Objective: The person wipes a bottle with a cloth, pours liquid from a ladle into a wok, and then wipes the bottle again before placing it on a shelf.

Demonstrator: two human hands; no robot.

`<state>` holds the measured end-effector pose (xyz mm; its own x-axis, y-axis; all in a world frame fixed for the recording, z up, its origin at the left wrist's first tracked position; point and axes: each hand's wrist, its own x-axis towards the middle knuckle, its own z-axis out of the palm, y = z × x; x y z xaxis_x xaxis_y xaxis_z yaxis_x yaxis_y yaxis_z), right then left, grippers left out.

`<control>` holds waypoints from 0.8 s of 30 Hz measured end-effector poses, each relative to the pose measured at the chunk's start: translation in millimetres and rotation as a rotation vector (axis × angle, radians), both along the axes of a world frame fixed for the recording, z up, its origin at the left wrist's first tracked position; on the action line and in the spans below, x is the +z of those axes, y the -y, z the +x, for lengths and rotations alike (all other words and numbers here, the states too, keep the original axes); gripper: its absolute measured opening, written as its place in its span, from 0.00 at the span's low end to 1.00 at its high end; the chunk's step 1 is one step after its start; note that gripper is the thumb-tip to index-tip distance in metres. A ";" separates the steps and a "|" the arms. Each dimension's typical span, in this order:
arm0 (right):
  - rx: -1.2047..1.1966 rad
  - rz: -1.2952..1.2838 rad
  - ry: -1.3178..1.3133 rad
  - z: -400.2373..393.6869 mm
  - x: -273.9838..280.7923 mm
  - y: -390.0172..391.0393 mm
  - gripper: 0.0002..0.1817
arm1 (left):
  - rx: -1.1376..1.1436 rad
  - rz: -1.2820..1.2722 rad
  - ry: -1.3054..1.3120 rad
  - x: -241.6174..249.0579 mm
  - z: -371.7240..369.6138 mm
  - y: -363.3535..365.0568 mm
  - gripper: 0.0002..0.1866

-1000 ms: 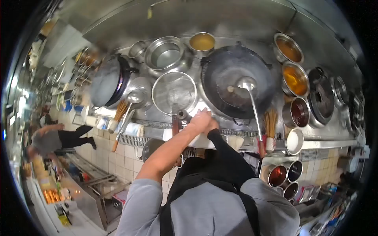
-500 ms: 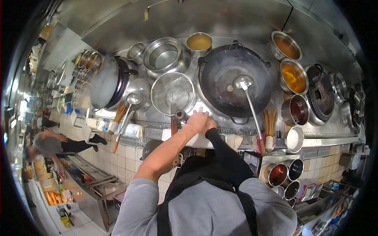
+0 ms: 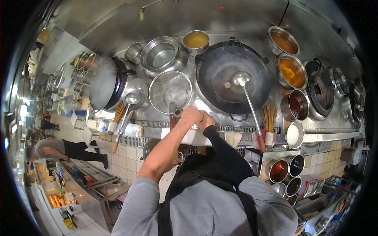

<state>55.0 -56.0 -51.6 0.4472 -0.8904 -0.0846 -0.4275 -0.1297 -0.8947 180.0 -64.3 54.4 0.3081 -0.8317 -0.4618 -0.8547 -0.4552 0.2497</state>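
My left hand (image 3: pixel 191 115) and my right hand (image 3: pixel 205 121) meet at the stove's front edge, above a white cloth (image 3: pixel 189 135). The left fingers curl into a closed shape. Touching it, the right hand also looks closed, its fingers curled inward. What either holds, if anything, is hidden. Just left of them are a metal pipe end (image 3: pixel 178 112) and the handle of a round mesh strainer (image 3: pixel 171 87). To the right sits a large steaming wok (image 3: pixel 220 65). A long-handled ladle (image 3: pixel 241 78) rests in it beside a small pale round thing.
Steel pots (image 3: pixel 159 57) and a pot of yellow liquid (image 3: pixel 196 40) stand behind. Bowls of amber liquid (image 3: pixel 292 73) and dark sauce (image 3: pixel 295 105) line the right. A second wok (image 3: pixel 103 84), another ladle (image 3: pixel 134 99) and bamboo brushes (image 3: pixel 269 120) are nearby. A person (image 3: pixel 67 149) is at far left.
My left hand has gone from fingers stretched over the right hand to a curled shape beside it. The person at far left has shifted toward the lower part of the view.
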 end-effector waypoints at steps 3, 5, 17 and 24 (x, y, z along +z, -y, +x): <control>-0.013 0.006 -0.057 1.7 -3.6 0.2 0.28 | -0.527 -0.283 0.108 1.9 4.5 -19.4 0.29; -0.030 0.004 -0.053 2.1 -3.3 -1.2 0.27 | -0.601 -0.289 0.090 -6.9 5.2 -20.1 0.27; 0.000 -0.025 0.030 4.0 -5.1 -4.0 0.32 | 0.161 -0.144 -0.018 -34.2 8.1 -5.7 0.33; -0.029 -0.085 0.003 3.2 -15.5 -3.5 0.45 | 0.065 -0.154 -0.084 4.7 35.0 23.5 0.34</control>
<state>58.2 -52.5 -67.2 0.4213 -0.9069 -0.0071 -0.4292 -0.1925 -0.8825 215.0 -87.8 59.0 0.3294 -0.8743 -0.3565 -0.7978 -0.4597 0.3902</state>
